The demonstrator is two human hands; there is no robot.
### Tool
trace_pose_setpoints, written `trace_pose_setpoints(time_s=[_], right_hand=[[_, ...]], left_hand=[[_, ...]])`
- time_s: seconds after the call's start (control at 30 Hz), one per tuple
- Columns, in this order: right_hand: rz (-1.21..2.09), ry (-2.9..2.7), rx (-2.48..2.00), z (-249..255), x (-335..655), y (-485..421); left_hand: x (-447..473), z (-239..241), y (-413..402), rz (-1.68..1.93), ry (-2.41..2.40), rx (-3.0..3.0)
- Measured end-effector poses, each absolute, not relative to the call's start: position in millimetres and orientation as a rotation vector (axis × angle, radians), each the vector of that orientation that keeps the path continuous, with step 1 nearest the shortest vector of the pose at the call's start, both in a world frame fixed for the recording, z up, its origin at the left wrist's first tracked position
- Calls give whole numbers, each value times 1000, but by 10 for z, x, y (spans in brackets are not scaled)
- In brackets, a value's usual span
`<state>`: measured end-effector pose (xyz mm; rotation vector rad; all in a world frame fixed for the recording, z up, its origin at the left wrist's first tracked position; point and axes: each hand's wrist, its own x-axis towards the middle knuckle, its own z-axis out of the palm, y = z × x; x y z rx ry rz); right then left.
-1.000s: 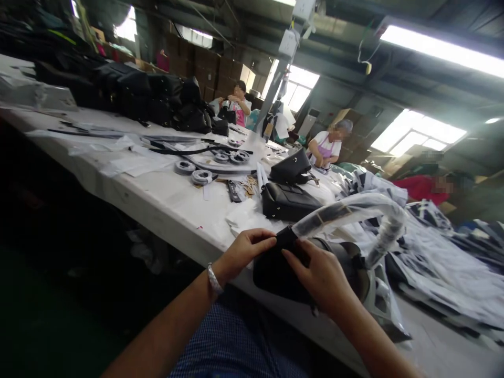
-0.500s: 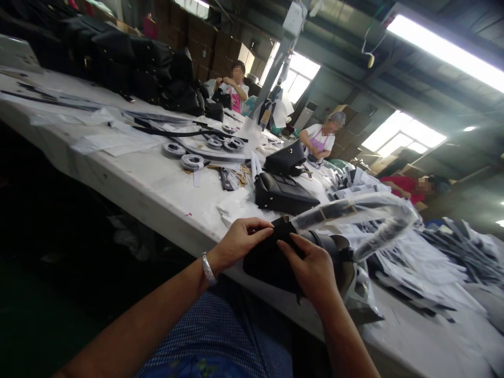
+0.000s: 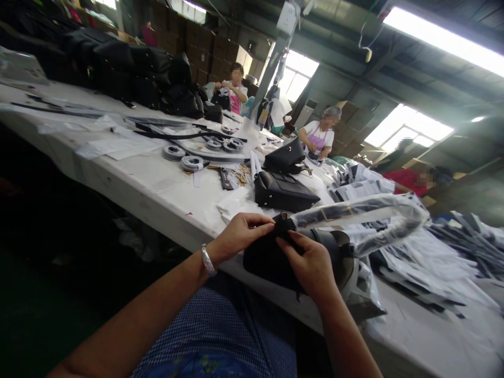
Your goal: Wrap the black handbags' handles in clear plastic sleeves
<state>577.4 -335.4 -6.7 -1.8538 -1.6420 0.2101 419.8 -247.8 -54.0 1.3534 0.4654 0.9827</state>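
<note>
A black handbag (image 3: 268,262) lies at the near edge of the table, directly before me. Its long handle (image 3: 342,210), wrapped in clear plastic, arches off to the right. My left hand (image 3: 246,231), with a silver bracelet at the wrist, pinches the black tab at the handle's left end. Close beside it, my right hand (image 3: 309,257) grips the same part with thumb and index finger. The fingers cover the exact spot being held. Just beyond stand two more black handbags, one upright (image 3: 285,156) and one lying on its side (image 3: 285,191).
Rolled grey strips (image 3: 192,163) and a dark cutter-like tool (image 3: 226,178) lie left of the bags. Black bags (image 3: 129,68) are heaped at the far left. Plastic-wrapped straps (image 3: 417,252) pile up at right. Several people work across the table (image 3: 149,189).
The tab between my fingers has folded up slightly, and the wrapped handle has swung a little to the right. Both hands keep their hold, with only small finger shifts.
</note>
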Motion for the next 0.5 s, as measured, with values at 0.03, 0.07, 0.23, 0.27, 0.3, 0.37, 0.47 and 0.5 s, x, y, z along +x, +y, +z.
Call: trace_pose_setpoints(time_s=[0.03,0.07,0.23,0.27,0.3,0.37,0.47,0.5], right_hand=[[188,-1630,-1868,-72,5773,-3361],[164,-1626,-1886,-72,5768,-3367],[-7,-1641,-1963,-28,5704,-3366],[-14,-1633,-1963,-22,5693,-3363],[-2,-1622,-1955,-21,5686,-3361],[52,-1604,-1930,-25,5680,-3358],[96,-1577,-1911,-36,5684,-3358],[104,-1571,-1912,-38,5686,-3358]], left_hand=[[4196,-553,-2464,973,463,1366],[4200,-567,-2454,973,463,1379],[4244,-586,-2447,1033,471,1436],[4244,-576,-2445,1029,467,1437],[4238,-564,-2441,1015,459,1439],[4212,-539,-2423,968,439,1453],[4171,-517,-2385,920,407,1466],[4164,-518,-2373,922,398,1459]])
